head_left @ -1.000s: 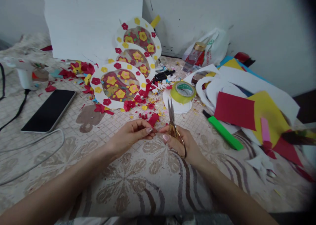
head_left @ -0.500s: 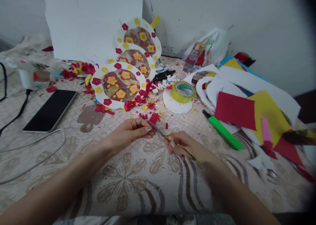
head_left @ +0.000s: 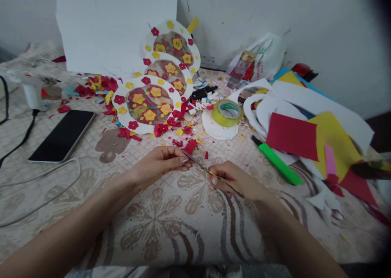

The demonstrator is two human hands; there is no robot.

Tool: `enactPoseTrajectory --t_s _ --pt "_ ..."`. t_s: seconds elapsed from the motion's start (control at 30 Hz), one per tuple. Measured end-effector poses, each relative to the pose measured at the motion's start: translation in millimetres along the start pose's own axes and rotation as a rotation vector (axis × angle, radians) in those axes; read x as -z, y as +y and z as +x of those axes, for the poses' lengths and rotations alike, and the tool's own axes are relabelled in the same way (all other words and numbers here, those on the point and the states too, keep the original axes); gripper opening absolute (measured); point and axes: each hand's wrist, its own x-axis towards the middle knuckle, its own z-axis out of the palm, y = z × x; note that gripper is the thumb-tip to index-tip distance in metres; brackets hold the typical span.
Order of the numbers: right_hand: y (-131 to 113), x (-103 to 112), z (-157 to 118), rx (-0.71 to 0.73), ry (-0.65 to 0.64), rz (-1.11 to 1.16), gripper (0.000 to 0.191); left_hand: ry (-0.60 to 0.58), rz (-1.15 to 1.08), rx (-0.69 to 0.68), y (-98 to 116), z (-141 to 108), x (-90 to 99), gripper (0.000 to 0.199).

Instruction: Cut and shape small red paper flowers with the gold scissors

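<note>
My left hand (head_left: 166, 162) pinches a red paper piece (head_left: 191, 146), which sticks up past the fingertips. My right hand (head_left: 230, 178) is closed on a thin metal tool (head_left: 198, 162), which looks like scissors seen edge-on. The tool's tip meets the left fingertips, at the red paper. Beyond the hands, decorated white paper rings (head_left: 146, 105) with red and yellow flowers overlap one another. Red and yellow scraps (head_left: 183, 131) are scattered just in front of them.
A phone (head_left: 62, 136) and a white glue gun (head_left: 30, 90) are at the left. Yellow tape (head_left: 227, 113) sits on white paper. On the right are a green marker (head_left: 280, 164), a red sheet (head_left: 292, 136) and a yellow sheet (head_left: 336, 143). A bottle (head_left: 241, 69) stands behind.
My right hand and the tool have shifted very slightly to the right. My left hand looks almost unmoved, still pinching the red paper.
</note>
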Motion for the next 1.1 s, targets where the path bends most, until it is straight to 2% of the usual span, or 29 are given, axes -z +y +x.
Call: enactPoseTrajectory --t_s 0.53,0.6,0.77,0.87,0.97,1.1 --pt "-7 -4 2 0.025 0.125 -0.136 0.043 0.002 -0.008 -0.029 1 0 0.9 0.012" --pt "-8 -6 3 0.014 0.186 -0.094 0.043 0.001 0.015 -0.034 2 0 0.0 0.011" --pt "-7 -16 8 0.000 0.432 0.228 0.040 0.008 0.045 -0.039 0 -1 -4.8 0.011" --pt "-11 -24 11 0.032 0.533 0.326 0.037 0.003 0.065 -0.052 -3 -1 -7.6 0.011" --pt "-14 -31 13 0.079 0.571 0.354 0.036 0.007 0.089 -0.070 -6 -2 -9.7 0.011" --pt "-14 -37 15 0.115 0.550 0.359 0.035 0.010 0.094 -0.060 -9 -2 -11.4 0.014"
